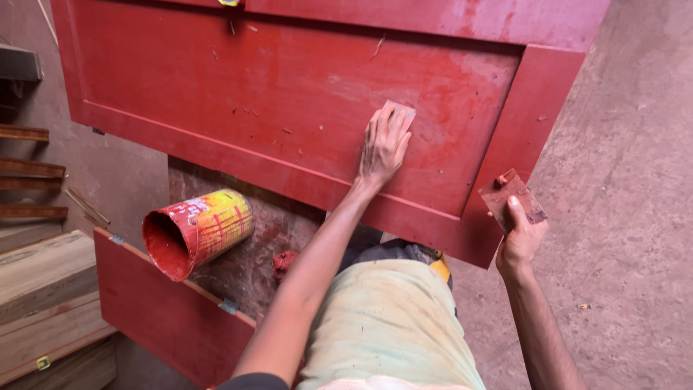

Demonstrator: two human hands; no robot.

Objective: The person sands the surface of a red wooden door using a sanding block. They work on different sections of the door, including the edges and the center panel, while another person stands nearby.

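A large red-painted wooden panel door (274,94) lies flat in front of me. My left hand (382,148) presses flat on its sunken panel, fingers over a small tan sanding pad (399,110). My right hand (520,242) is off the door's right edge, shut on a flat paint-stained scraper blade (511,196) held upright with the thumb on it. A smear of paler filler shows on the panel near the pad.
A paint can (195,231) with red inside lies on its side on a stained surface below the door. A second red panel (170,318) with hinges sits lower left. Stacked wooden planks (43,289) are at the left. Concrete floor (628,166) lies at the right.
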